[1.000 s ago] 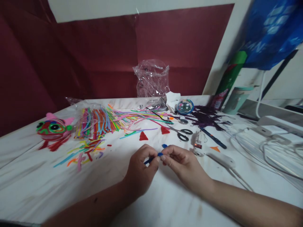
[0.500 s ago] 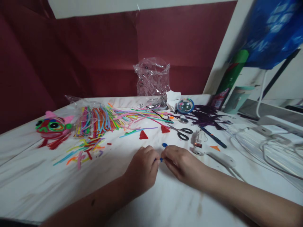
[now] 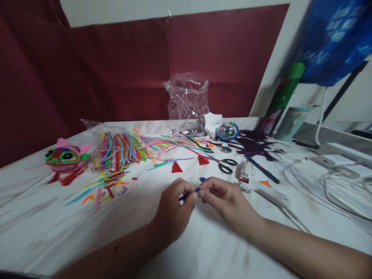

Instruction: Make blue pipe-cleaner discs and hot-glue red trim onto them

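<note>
A blue pipe cleaner (image 3: 183,197) is pinched between my two hands above the marble-patterned table. My left hand (image 3: 174,209) is closed on it, with one dark blue length showing across the inside of the fingers. At its other end, the thumb and fingers of my right hand (image 3: 228,197) grip a small blue bit; the fingertips hide its shape. A separate little blue piece (image 3: 202,179) lies just beyond my right fingers, partly covered. Farther back are two red fuzzy triangles (image 3: 176,167) and black-handled scissors (image 3: 225,166).
Colourful pipe cleaners (image 3: 119,149) spill from a clear bag, with cut scraps (image 3: 107,184) in front. A red fish-like figure (image 3: 65,159) sits left. On the right are a clear dome (image 3: 228,131), a glue gun (image 3: 273,195), purple pieces (image 3: 254,143), white cables (image 3: 322,182) and a green cup (image 3: 293,124).
My hands have turned slightly, fingers shifting on the pipe cleaner, so more of its blue length shows in my left hand. My right fingers now cover part of the loose blue piece.
</note>
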`<state>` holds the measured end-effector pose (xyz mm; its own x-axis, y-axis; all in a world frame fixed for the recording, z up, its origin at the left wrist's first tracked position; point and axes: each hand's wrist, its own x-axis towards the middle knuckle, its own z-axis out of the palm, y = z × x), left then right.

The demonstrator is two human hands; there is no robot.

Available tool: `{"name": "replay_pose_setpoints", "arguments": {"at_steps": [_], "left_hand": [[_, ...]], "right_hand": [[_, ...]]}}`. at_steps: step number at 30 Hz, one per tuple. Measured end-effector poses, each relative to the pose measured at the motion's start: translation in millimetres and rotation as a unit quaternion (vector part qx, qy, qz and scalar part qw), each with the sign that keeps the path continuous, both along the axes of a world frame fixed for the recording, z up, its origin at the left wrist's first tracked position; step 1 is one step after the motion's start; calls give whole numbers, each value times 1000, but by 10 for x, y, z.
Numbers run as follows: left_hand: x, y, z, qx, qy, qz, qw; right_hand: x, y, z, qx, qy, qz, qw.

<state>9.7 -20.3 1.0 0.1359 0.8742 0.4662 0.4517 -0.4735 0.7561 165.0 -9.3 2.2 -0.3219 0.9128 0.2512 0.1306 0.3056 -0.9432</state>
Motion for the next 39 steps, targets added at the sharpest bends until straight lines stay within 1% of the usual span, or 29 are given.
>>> {"name": "replay_pose_setpoints", "arguments": {"at_steps": [3,6,8,11,13,14,15,16,17,19,20,22,23,25,28,30,33,36,39], "left_hand": [[-23,24,-14,-9,46,-5,999],[-49,44,-32,23,98,-7,995],[-59,53,-54,65,137,-11,988],[-62,65,-92,108,196,-23,974],[-62,66,-104,126,224,-41,965],[-62,61,-101,133,229,-50,963],[-63,54,-89,136,223,-55,964],[-64,44,-69,131,205,-53,968],[-66,32,-43,119,176,-46,976],[-67,5,17,81,93,-30,992],[-64,-8,44,62,51,-25,996],[-51,-27,76,41,-15,-28,999],[-41,-33,79,37,-33,-30,998],[-19,-35,62,40,-44,-28,998],[0,-19,13,39,-24,-17,999],[-4,-1,-14,29,1,-10,1000],[-28,26,-38,23,47,1,999],[-52,39,-68,59,111,8,992],[-56,41,-109,116,180,-7,977]], "right_hand": [[30,15,28,58,-57,-12,997],[62,48,61,128,-136,-16,982],[81,64,67,189,-190,-1,963],[105,69,39,286,-255,31,923],[116,64,11,325,-292,47,898],[119,60,2,329,-302,51,893],[120,57,-1,318,-298,51,898],[117,55,3,291,-281,47,913],[111,53,13,250,-251,43,934],[87,52,41,142,-157,38,977],[70,51,53,88,-105,39,990],[35,44,62,7,-23,40,999],[20,37,58,-18,3,34,999],[-2,21,38,-38,24,17,999],[-6,5,9,-22,16,2,1000],[7,9,6,-1,-4,5,1000],[39,30,22,59,-63,-1,996],[76,53,38,142,-153,-2,978],[107,74,35,231,-229,30,945]]}}
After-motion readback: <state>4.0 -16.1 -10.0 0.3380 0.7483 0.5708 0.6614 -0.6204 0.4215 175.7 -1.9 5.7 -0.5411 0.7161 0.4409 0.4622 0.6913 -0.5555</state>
